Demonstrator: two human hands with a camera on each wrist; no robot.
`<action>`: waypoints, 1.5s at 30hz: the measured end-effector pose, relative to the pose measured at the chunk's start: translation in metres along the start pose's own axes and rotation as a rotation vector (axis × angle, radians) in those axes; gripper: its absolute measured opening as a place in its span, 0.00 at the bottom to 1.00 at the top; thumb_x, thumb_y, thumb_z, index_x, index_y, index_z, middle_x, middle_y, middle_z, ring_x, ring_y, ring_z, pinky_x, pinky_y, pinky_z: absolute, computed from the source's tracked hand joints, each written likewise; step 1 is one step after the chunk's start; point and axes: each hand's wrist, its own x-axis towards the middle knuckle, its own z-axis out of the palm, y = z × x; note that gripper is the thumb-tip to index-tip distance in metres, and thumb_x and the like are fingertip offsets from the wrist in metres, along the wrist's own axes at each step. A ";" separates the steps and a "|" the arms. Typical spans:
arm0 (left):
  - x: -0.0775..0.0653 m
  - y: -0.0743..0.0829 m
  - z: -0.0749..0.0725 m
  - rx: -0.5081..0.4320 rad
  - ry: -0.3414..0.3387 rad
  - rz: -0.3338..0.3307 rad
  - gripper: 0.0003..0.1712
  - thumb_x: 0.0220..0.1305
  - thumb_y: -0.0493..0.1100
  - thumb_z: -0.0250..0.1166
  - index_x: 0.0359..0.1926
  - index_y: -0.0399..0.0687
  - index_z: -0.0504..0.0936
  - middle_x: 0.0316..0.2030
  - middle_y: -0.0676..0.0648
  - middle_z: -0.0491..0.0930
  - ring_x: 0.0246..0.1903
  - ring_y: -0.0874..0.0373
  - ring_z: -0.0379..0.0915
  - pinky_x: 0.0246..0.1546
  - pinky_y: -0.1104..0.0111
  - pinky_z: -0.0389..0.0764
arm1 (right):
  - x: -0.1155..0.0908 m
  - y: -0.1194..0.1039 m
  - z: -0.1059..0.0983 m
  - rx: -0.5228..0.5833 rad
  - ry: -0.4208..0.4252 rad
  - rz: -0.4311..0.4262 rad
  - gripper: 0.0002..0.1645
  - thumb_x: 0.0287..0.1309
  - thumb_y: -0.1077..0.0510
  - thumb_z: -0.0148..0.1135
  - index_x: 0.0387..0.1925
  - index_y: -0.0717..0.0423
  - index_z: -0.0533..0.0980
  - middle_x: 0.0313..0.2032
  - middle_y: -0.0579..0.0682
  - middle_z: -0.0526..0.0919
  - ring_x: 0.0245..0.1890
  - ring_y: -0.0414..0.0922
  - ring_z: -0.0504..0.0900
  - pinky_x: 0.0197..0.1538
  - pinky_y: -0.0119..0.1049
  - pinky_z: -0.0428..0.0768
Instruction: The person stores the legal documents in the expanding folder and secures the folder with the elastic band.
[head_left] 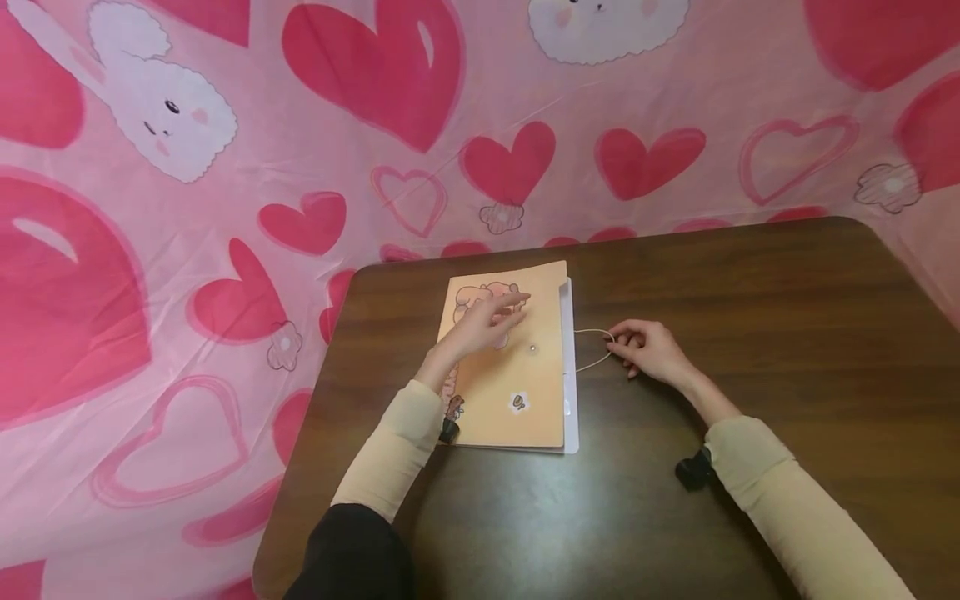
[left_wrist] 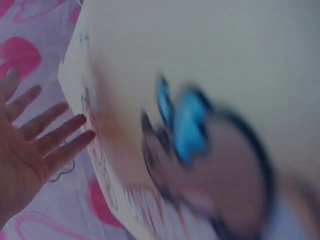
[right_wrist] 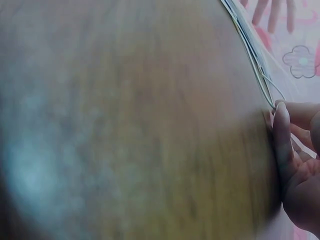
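A tan folder [head_left: 540, 317] with cartoon animals on its cover lies on the table, pale sheets [head_left: 571, 392] showing along its right side. A thin elastic cord [head_left: 594, 332] loops out from that side. Thumb and index finger of my right hand [head_left: 651, 353] pinch the end of the loop, drawn out to the right. In the right wrist view the cord [right_wrist: 270, 83] runs from the folder's edge to the fingertips. My left hand [head_left: 483, 323] is over the upper part of the cover, its fingers spread and extended in the left wrist view, holding nothing.
The brown wooden table [head_left: 750, 283] has rounded corners. Behind it and along its left side hangs a pink cloth [head_left: 315, 167] printed with hearts and white rabbits. A small black device [head_left: 694, 471] sits at the right wrist.
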 end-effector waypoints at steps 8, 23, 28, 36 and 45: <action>-0.031 -0.013 -0.015 0.284 -0.100 -0.009 0.42 0.80 0.62 0.65 0.86 0.58 0.65 0.86 0.42 0.62 0.86 0.43 0.56 0.88 0.45 0.60 | 0.000 0.005 -0.003 -0.009 -0.009 -0.015 0.18 0.75 0.64 0.68 0.59 0.71 0.81 0.36 0.59 0.82 0.23 0.39 0.81 0.27 0.34 0.88; -0.063 -0.032 -0.027 0.475 -0.191 -0.092 0.59 0.73 0.73 0.66 0.91 0.62 0.47 0.91 0.40 0.40 0.90 0.42 0.35 0.88 0.34 0.42 | 0.002 0.006 -0.013 0.046 -0.095 -0.068 0.20 0.73 0.69 0.67 0.63 0.74 0.79 0.41 0.64 0.82 0.24 0.38 0.81 0.30 0.33 0.90; -0.065 -0.038 -0.030 0.485 -0.182 -0.103 0.59 0.72 0.74 0.65 0.91 0.61 0.48 0.91 0.42 0.37 0.91 0.43 0.35 0.88 0.34 0.41 | 0.005 0.003 -0.016 0.042 -0.112 -0.064 0.22 0.73 0.72 0.64 0.65 0.72 0.78 0.44 0.65 0.81 0.24 0.39 0.80 0.30 0.32 0.89; -0.076 -0.049 -0.034 0.508 -0.225 -0.171 0.62 0.69 0.75 0.67 0.91 0.64 0.46 0.91 0.46 0.34 0.90 0.40 0.31 0.88 0.34 0.38 | 0.003 0.003 -0.013 0.058 -0.138 -0.052 0.23 0.74 0.71 0.64 0.66 0.71 0.78 0.44 0.64 0.80 0.24 0.41 0.81 0.30 0.34 0.89; -0.078 -0.058 -0.031 0.528 -0.243 -0.174 0.62 0.70 0.76 0.66 0.91 0.63 0.45 0.91 0.47 0.31 0.91 0.42 0.28 0.88 0.34 0.41 | 0.005 0.003 -0.009 0.064 -0.140 -0.059 0.23 0.73 0.72 0.65 0.66 0.73 0.78 0.45 0.64 0.80 0.24 0.40 0.81 0.30 0.32 0.89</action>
